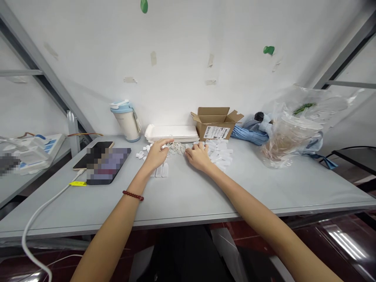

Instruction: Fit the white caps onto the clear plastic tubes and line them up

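Note:
My left hand (158,154) is over the table beside small white plastic pieces (141,154), its index finger and thumb apart. Just below it, a few flat translucent white tags (162,170) lie side by side. White cords (176,147) lie in a loose heap between my hands. My right hand (198,156) rests at the right edge of the cords, fingers bent and slightly spread, with nothing visible in them. To its right, touching or close to the fingers, is a pile of translucent white tags (220,152). What lies under both palms is hidden.
Behind my hands are a stack of white trays (173,132) and an open cardboard box (216,124). A tumbler (125,120) and two phones (94,154) with a white cable (44,205) are left. Blue cloth (249,134) and a plastic-wrapped container (293,135) are right.

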The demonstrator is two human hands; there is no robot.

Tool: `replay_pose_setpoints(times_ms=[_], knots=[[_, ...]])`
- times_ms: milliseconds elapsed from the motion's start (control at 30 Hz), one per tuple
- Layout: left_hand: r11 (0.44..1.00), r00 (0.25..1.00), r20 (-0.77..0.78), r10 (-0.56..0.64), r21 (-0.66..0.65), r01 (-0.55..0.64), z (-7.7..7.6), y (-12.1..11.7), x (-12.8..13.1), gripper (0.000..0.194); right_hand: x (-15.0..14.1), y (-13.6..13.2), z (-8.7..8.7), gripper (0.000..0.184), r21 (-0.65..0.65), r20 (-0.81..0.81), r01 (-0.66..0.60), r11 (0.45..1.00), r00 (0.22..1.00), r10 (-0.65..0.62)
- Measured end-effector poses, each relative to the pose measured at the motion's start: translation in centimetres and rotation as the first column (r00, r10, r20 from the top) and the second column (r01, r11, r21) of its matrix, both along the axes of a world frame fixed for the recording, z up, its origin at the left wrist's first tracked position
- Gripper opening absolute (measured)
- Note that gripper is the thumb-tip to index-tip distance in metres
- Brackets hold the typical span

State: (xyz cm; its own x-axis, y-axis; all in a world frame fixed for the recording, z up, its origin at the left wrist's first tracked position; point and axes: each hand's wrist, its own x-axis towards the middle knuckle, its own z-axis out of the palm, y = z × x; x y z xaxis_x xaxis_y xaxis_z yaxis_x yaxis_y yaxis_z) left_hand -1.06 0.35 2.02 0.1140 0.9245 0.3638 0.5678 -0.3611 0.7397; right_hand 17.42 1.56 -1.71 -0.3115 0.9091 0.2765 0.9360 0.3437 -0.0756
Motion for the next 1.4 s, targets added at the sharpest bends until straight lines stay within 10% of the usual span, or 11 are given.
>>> replay_pose_setpoints(times_ms=[267,433,633,1100,1400], knots=[[0.988,0.834,0.552,-0.014,-0.120,0.096,0.1,-0.2,-0.2,0.026,0.3,-0.5,1.2,0.019,0.129,-0.411,0.058,0.990,0.912,0.001],[0.984,0.630,0.777,-0.010,-0.105,0.145,0.9,-0.4,-0.1,0.021,0.4,-1.1,2.2,0.019,-0.013,-0.852,-0.135,0.991,0.521,0.060],[0.967,0.499,0.866,0.017,-0.140,0.211,1.6,-0.9,-0.2,0.017,-0.2,-1.4,2.4,0.025,-0.107,-0.985,-0.397,0.911,0.164,-0.045],[0.886,0.278,0.959,-0.048,-0.087,0.455,1.9,-1.3,-0.4,0.008,-0.8,-1.9,2.2,0.031,-0.136,-0.990,-0.473,0.871,0.043,-0.131],[0.865,0.330,0.942,-0.055,-0.120,0.486,1.7,-1.3,-0.2,0.010,-1.0,-2.2,2.3,0.030,-0.131,-0.986,-0.505,0.853,-0.021,-0.164]])
